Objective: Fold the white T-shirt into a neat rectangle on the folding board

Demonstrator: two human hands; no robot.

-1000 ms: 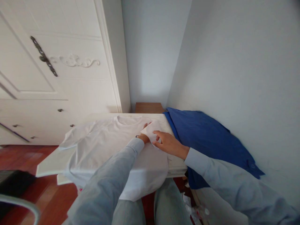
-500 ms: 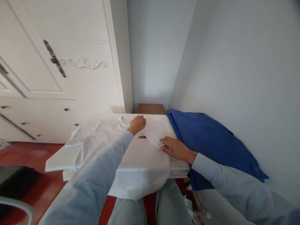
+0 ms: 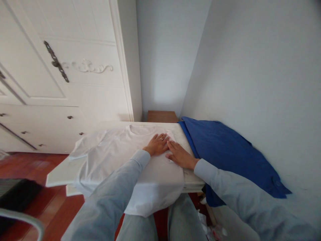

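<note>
On white table (image 3: 193, 177), white T-shirt (image 3: 156, 175) lies mostly spread out, near edge hanging over front; creases left to flatten in sleeve (image 3: 89, 144) at left; left hand (image 3: 157, 145) and right hand (image 3: 180, 155) both flat, fingers extended, pinching nothing; shirt under both, right of neckline (image 3: 141, 134); blue garment (image 3: 220, 147) beside right hand

A white cabinet (image 3: 99, 97) with dark handles (image 3: 56, 63) and raised scrollwork (image 3: 86, 67) rises above a reddish floor (image 3: 56, 209); a brown wooden surface (image 3: 162, 116) sits nearby, while a blue garment (image 3: 220, 147) lies beside a pale wall (image 3: 263, 77).
</note>
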